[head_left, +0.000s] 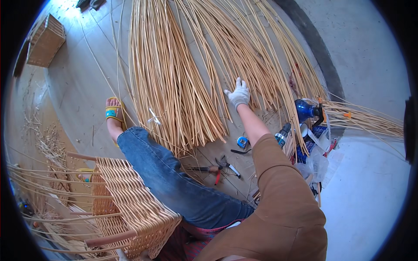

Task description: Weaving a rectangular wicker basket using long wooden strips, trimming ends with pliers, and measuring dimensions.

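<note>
— Though only part-woven, entered first?

— Entered first: honey-brown, straight-walled wicker basket (143, 204), at lower left, beside the blue-denim leg (170, 178).

— Progress?

— Judged by what shows: close weave done over much of the walls; long, pale, unwoven rods (72, 219) and thick reddish-brown stakes (111, 238) jutting leftward, hence more weaving and a rim probably left to do.

— Right hand (239, 93)?

— White-gloved, at full reach, over a fan of long, tan, slender canes (237, 50) on the floor. Fingers spread well apart, with no visible hold; contact uncertain.

— Left hand (143, 256)?

— Apparently just a sliver at the lower edge, by the basket. Fingers mostly out of sight; grip impossible to tell.

— Also listed?

— Dark-bladed pruning shears (224, 163), squarish blue tape measure (242, 142), teal-and-black power drill (283, 134): all within the near floor area, apart from both hands.
</note>
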{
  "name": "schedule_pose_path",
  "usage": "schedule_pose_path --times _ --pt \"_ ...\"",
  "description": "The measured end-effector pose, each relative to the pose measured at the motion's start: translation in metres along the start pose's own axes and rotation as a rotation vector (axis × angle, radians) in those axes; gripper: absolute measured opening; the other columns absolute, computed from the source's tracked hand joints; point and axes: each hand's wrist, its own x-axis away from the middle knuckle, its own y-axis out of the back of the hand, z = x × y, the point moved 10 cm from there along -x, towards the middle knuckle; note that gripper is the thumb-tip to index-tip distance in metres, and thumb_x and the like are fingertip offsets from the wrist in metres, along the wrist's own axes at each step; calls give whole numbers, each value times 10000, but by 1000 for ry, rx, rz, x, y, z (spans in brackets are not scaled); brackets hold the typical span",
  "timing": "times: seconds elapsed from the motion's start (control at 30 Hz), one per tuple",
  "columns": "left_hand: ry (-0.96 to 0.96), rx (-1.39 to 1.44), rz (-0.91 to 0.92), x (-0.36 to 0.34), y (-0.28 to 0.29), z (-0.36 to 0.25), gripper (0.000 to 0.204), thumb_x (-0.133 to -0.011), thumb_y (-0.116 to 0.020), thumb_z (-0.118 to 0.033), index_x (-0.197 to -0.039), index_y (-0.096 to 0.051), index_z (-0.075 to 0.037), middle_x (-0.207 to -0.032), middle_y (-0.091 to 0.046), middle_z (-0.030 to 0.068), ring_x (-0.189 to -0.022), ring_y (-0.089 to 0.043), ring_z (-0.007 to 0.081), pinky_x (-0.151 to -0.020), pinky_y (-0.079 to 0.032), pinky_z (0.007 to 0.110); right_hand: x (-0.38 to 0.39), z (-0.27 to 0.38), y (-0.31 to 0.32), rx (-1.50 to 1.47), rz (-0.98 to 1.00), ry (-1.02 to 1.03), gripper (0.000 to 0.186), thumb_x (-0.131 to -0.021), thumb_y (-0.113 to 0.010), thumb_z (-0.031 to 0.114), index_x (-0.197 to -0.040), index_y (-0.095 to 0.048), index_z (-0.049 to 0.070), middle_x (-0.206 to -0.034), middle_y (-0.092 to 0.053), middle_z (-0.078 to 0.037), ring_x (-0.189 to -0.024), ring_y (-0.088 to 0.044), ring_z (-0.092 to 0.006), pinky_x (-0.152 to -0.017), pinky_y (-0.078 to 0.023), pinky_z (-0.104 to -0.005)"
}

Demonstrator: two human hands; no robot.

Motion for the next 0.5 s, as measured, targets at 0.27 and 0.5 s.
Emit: schedule_pose_path --times 0.27,0.5 --pt "28 -2 -13 7 -3 9 689 -718 -594 29 -1404 -572 -33 -880 -643 227 -742 -612 402 -695 -503 497 -7 -20 8 -67 -84 -59 981 -849 -656 650 -1602 -264 157 -1603 -338 -136 -1414 -416 -345 -1146 -375 -435" --pt "43 77 -4 5 -4 6 728 -720 -538 59 -1443 -532 -28 -905 -621 214 -768 -585 374 -721 -481 499 -26 -25 13 54 -2 -72 1214 -718 -639 833 -1598 -243 97 -1602 -341 -175 -1441 -391 -326 -1190 -323 -400"
